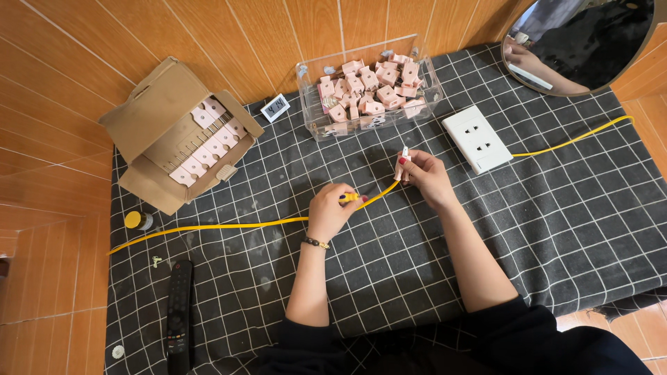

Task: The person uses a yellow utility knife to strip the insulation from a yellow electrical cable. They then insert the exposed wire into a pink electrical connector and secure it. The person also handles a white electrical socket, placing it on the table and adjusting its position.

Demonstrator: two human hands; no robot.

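Over the checked tabletop (pixel 556 229), the left hand (pixel 332 210) is pinching the yellow cable (pixel 229 226) while the right hand (pixel 425 177) is gripping a small pink clip (pixel 405 154), best kept steady and close together.

Open brown carton (pixel 149 118) far left (small white screen (pixel 276 107) beside).

We see the clear bin (pixel 368 90) at top centre, cardboard box (pixel 177 135) left, socket plate (pixel 478 139) right, remote (pixel 180 312) lower left.

light: bright, even | shadows: soft, faint | focus: sharp | edges: slight wide-angle bend
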